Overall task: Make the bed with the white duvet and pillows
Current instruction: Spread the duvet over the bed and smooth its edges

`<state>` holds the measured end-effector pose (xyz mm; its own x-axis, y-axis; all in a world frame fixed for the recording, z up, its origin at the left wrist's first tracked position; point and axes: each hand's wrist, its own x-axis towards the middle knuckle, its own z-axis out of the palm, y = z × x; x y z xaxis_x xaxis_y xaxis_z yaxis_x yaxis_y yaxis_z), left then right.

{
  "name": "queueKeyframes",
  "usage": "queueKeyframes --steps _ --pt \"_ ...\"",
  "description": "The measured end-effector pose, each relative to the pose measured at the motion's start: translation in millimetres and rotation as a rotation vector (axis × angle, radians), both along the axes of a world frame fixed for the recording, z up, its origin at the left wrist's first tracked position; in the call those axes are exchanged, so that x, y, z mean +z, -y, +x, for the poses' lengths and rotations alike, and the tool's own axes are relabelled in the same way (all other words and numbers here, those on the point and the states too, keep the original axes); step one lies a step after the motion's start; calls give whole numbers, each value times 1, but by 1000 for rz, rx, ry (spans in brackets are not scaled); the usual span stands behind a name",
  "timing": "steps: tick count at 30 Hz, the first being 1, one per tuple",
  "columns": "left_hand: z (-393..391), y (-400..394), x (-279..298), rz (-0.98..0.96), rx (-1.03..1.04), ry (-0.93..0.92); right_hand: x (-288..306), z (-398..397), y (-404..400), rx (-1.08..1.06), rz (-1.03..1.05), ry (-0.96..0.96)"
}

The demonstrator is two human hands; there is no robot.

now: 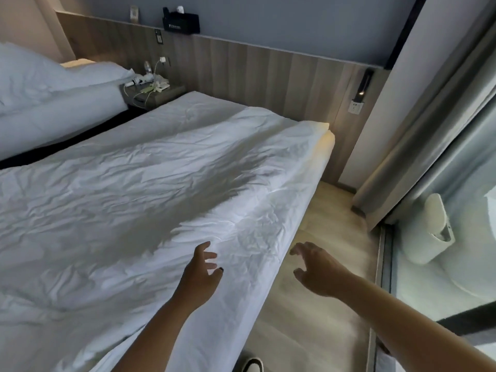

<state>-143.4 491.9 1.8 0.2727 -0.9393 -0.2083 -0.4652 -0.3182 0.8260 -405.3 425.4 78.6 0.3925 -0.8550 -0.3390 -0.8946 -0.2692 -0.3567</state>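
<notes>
A wrinkled white duvet [139,189] lies spread over the near bed, its right edge hanging over the side. The head end of the mattress [204,102] shows bare sheet with no pillow on it. My left hand [201,272] hovers over the duvet near the bed's right edge, fingers spread and loosely bent, holding nothing. My right hand [314,267] is out past the bed edge above the floor, fingers spread and curved, also empty. White pillows [88,72] lie on the second bed at the far left.
A cluttered nightstand [153,88] with cables stands between the two beds. A wooden headboard panel [268,73] runs along the wall. A narrow strip of wood floor [316,304] lies between the bed and a glass partition [440,183]. A shoe [251,365] shows below.
</notes>
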Motion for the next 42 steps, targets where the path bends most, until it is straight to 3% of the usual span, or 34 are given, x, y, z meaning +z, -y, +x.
queueKeyframes --steps 4,7,12,23,28,33,38,42 --pt "-14 106 1 32 -40 30 12 -19 110 18 -74 -89" --pt "-38 184 8 69 -135 57 17 -43 174 -41 -124 -52" --pt "-89 308 9 86 -227 49 2 -99 271 -175 -30 -41" --pt "-207 581 -18 128 -75 -32 -21 -229 577 -242 32 -30" --pt "-227 679 -30 194 14 -40 -15 -231 709 -219 88 -34" --pt "-225 781 -83 307 44 -40 -48 -193 851 -108 140 -53" --pt "-230 872 -150 513 -42 150 -107 -148 980 -49 198 -102" --pt "-235 906 -173 737 -208 483 -148 -123 1050 263 131 -347"
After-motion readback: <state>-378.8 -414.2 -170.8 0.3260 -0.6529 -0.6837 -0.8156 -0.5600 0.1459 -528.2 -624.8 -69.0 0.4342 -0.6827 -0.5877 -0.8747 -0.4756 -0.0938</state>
